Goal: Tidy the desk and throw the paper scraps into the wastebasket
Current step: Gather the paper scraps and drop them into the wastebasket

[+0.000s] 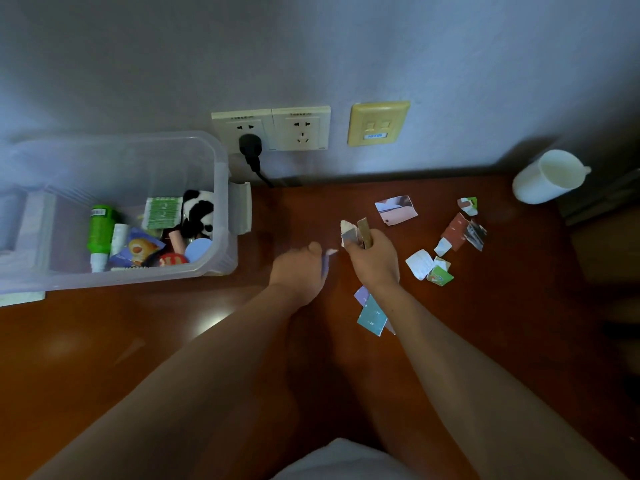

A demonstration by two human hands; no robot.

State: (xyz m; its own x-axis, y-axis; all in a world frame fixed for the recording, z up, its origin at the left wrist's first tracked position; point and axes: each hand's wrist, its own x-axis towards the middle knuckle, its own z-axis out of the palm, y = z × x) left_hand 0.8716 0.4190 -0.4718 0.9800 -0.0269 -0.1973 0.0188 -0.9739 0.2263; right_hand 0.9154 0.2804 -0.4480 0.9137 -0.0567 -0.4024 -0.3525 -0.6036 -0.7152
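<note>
Clutching a small bunch of torn paper scraps (356,233), the right hand (375,259) is curled closed around them above the glossy reddish-brown wooden tabletop (138,341). Just beside it at nine o'clock, the left hand (299,268) pinches one pale scrap (330,252) at its fingertips. More loose scraps (429,265) lie scattered at three o'clock of the hands, a teal piece (372,317) at six o'clock. At ten o'clock stands a clear plastic storage bin (221,209) of small items; a white cup (550,176) at two o'clock.
</note>
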